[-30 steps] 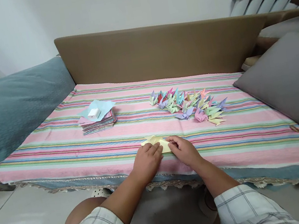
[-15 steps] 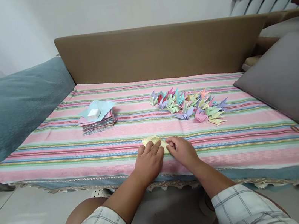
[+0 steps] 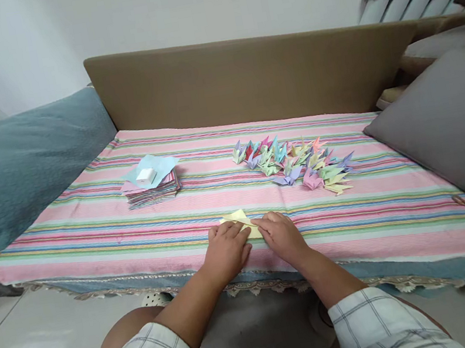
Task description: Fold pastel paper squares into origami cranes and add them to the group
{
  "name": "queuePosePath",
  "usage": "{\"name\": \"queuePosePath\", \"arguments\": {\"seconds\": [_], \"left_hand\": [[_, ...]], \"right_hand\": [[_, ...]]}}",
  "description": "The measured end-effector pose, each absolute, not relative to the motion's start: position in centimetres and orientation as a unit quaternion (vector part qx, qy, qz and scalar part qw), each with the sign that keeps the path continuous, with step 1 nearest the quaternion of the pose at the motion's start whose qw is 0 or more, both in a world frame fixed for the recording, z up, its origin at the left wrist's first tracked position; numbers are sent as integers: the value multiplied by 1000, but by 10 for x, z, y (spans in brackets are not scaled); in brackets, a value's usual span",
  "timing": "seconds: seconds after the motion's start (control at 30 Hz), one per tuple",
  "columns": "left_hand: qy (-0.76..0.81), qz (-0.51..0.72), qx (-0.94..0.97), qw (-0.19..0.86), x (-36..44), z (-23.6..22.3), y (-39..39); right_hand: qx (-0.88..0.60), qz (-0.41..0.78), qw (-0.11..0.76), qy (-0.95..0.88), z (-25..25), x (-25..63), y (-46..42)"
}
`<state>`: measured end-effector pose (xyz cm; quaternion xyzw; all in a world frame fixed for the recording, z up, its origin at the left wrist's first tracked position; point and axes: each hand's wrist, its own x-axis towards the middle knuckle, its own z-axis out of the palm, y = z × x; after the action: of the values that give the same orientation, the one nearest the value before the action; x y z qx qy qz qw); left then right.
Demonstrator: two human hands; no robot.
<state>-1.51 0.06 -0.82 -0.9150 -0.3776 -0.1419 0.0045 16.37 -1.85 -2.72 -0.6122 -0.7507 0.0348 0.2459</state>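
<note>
A pale yellow sheet of folding paper [image 3: 238, 216], partly folded, lies on the striped cloth [image 3: 139, 255] near the front edge of the seat. My left hand [image 3: 226, 250] rests on the left part of the paper, fingers stretched out and lying flat. From the right, my right hand [image 3: 282, 236] pinches a flap of the same paper between thumb and forefinger. Both hands cover parts of the sheet, so its full shape is hidden. Beyond them sits a group of folded paper cranes [image 3: 289, 176] in several colours.
At the left stands a stack of coloured paper [image 3: 153, 196], a small white box [image 3: 146, 176] on top. A grey cushion [image 3: 457, 130] leans at the right, a blue-covered armrest [image 3: 26, 167] at the left. Behind rises a brown backrest [image 3: 243, 80]. A small brown object [image 3: 459, 200] lies near the cushion.
My left hand has slid slightly left and toward me, uncovering more of the yellow paper. My right fingers have shifted left onto the paper's flap. The cranes and stack stay put.
</note>
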Motion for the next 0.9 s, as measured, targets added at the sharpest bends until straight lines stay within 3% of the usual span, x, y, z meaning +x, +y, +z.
{"name": "queuePosePath", "arguments": {"seconds": [0.2,0.47,0.63,0.9], "left_hand": [[-381,-185,-905,-28,-17,-9,6],[-504,-320,-797,-92,-25,-8,42],[-517,-266,-796,-167,-26,-5,51],[-504,-223,-823,-138,-28,0,56]], "right_hand": [[-590,-7,225,-776,-28,164,-19],[-594,-3,218,-775,-20,158,-20],[-594,-10,218,-774,-21,155,-19],[-594,-29,205,-778,-26,155,-17]]}}
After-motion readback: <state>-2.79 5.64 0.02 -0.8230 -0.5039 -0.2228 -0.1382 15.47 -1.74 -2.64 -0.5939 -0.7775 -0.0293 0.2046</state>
